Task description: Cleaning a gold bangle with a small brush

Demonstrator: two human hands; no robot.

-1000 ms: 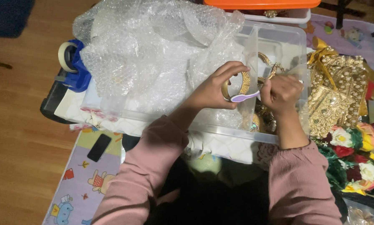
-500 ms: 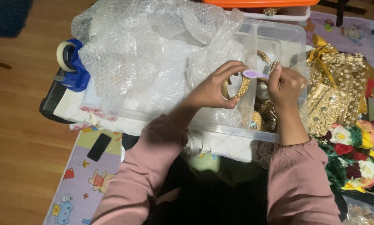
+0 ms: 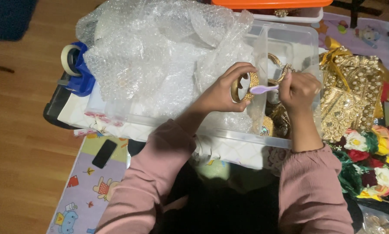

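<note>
My left hand (image 3: 222,89) grips a small round gold-coloured ornament (image 3: 242,86) over a clear plastic storage box (image 3: 246,138). My right hand (image 3: 303,91) holds a lilac brush-like tool (image 3: 264,89) by its handle, with the tool's end touching the ornament. More gold ornaments (image 3: 274,123) lie in the box below my hands. Both arms wear pink sleeves.
A large heap of bubble wrap (image 3: 155,56) fills the box's left half. A tape dispenser with a tape roll (image 3: 73,65) sits at the left. Gold embroidered cloth (image 3: 350,95) and artificial flowers (image 3: 372,156) lie right. A dark phone (image 3: 104,153) rests on a printed mat.
My right hand has moved the lilac tool up and across the ornament, from below it to its upper side. My left hand has kept hold of the ornament.
</note>
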